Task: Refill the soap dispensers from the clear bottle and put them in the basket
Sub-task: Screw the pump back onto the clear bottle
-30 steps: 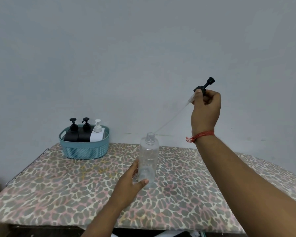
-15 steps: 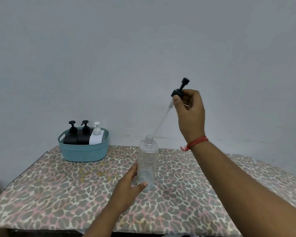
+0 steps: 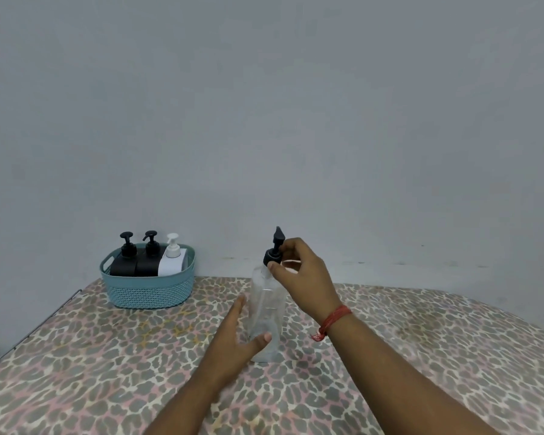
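Clear plastic, thin-walled and nearly empty: the clear bottle (image 3: pixel 267 312) stands upright on the leopard-print table (image 3: pixel 421 356), at about 12 o'clock from me and near the middle of the cloth. My left hand (image 3: pixel 233 343) steadies its lower body – thumb across the near face, fingers reaching behind on the 9 o'clock side (how far they wrap I cannot tell through the plastic). My right hand (image 3: pixel 299 271) pinches the collar of the black pump head (image 3: pixel 274 251) at the bottle's neck, thumb and fingertips closed on it, nozzle pointing up and away; a red thread band (image 3: pixel 333 318) sits at that wrist.

At 10 o'clock, well apart from the bottle, the teal basket (image 3: pixel 148 293) holds two black dispensers (image 3: pixel 135 262) and one white dispenser (image 3: pixel 171 262), all upright and side by side.

Handling, as I judge it: so little liquid shows that the bottle should be light and easy to tip, and its smooth flat faces may flex or slip if squeezed hard. The low, broad hold suits it – pressure near the base, where the walls are stiffest. The pump collar is the rigid part and the right place for turning; its long dip tube, inside the bottle, is thin and would bend if forced sideways.
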{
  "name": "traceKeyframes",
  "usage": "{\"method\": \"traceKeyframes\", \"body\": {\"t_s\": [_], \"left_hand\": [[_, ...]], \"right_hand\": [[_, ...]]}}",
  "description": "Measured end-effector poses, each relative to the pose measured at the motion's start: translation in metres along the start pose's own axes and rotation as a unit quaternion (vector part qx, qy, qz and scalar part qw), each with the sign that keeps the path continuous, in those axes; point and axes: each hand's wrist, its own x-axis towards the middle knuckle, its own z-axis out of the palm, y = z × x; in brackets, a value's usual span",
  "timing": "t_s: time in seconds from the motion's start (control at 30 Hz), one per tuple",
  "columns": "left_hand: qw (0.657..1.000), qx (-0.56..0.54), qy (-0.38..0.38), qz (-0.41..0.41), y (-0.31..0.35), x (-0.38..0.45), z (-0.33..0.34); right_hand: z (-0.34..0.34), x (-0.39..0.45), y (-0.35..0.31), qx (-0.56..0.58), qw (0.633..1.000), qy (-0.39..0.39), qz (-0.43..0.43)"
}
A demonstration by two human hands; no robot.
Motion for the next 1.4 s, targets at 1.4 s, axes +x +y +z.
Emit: {"method": "traceKeyframes", "body": {"t_s": [1.4], "left_hand": [[0.999, 0.011, -0.043, -0.005, 0.035, 0.005, -0.002]], "right_hand": [[0.014, 0.001, 0.011, 0.123, 0.991, -0.036, 0.049]]}}
